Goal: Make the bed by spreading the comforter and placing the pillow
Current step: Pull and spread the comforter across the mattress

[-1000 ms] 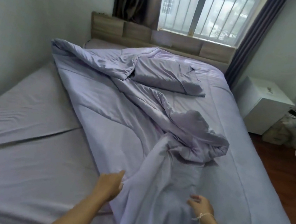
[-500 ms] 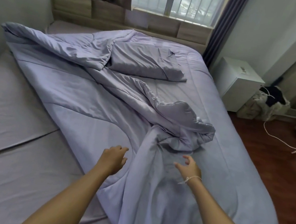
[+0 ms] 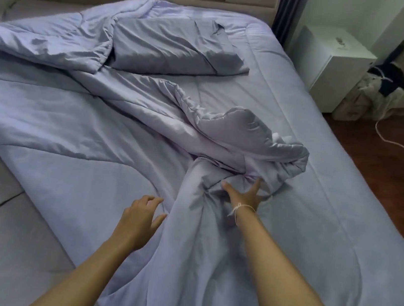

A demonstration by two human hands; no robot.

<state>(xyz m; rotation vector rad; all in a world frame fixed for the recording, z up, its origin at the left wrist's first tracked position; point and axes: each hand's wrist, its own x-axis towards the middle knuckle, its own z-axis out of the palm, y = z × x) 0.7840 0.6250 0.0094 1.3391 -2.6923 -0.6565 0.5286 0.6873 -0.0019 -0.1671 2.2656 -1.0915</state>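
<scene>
While your right hand point(image 3: 244, 195) pressed splayed fingers into bunched comforter point(image 3: 244, 143) at bed centre, left hand point(image 3: 141, 218) hovered open, gripping nothing. Pillow point(image 3: 169, 50) sat at 12 o'clock. Risk: one-handed tug likely tightens twist.

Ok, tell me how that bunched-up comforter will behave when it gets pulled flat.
The comforter is probably floppy: it lies in soft folds and a twisted bunch by the right hand. It looks puffy and quilted, so likely light but bulky. Pulling one spot may only drag the twist; the left hand is open beside it.
</scene>
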